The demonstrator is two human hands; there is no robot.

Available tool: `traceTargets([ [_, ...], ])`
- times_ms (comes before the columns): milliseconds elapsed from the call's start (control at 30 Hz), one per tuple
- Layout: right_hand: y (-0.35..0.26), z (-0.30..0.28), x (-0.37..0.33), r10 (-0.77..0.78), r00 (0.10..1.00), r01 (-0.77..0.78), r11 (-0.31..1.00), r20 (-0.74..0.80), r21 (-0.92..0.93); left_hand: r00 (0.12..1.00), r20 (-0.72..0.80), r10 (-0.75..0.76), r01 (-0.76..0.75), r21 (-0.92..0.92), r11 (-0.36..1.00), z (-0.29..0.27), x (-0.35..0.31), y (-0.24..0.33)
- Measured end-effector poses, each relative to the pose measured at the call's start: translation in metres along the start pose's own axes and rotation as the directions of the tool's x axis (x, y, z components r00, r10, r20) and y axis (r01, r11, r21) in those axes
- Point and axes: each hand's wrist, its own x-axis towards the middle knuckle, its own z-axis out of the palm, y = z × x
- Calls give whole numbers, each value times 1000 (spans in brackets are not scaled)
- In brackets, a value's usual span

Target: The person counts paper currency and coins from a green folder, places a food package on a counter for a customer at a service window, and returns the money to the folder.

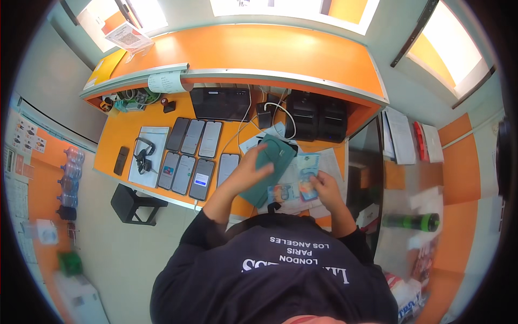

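My left hand (pixel 252 171) is spread over a long green wallet (pixel 279 162), its thumb and fingers apart. Whether it touches the wallet cannot be told. Between the thumb and fingers of my right hand (pixel 327 190) is a blue banknote (pixel 308 167), held upright over white papers (pixel 330 162). Another banknote (pixel 281 193) lies flat between the wallet and my right hand. Left of my left hand, several smartphones are laid in rows, among them a phone (pixel 229 164) close to my forearm and a lit phone (pixel 201 180) with a white cable plugged in.
An orange shelf (pixel 259 51) overhangs the desk's back. Beneath it stand a black box (pixel 221 103), black devices (pixel 315 116) and loose cables. A pale tray (pixel 148 151) with a black strap lies left. A black stool (pixel 135 204) stands on the floor.
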Motion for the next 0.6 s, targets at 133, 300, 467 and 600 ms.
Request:
traceTargets([
  [133, 18, -29, -9, 22, 989, -21, 1000, -146, 10, 892, -84, -444, 128, 989, 71, 16, -48, 10],
  [300, 22, -30, -10, 42, 988, -39, 999, -150, 21, 992, 70, -108, -28, 937, 349, -16, -66, -59],
  [467, 49, -8, 0, 172, 985, -174, 982, 25, 78, 981, 179, -72, -106, 814, 571, -35, -67, -64],
  [600, 78, 6, 10, 288, 937, -225, 930, 197, -290, 991, 120, -57, -36, 659, 752, -42, -68, -54],
])
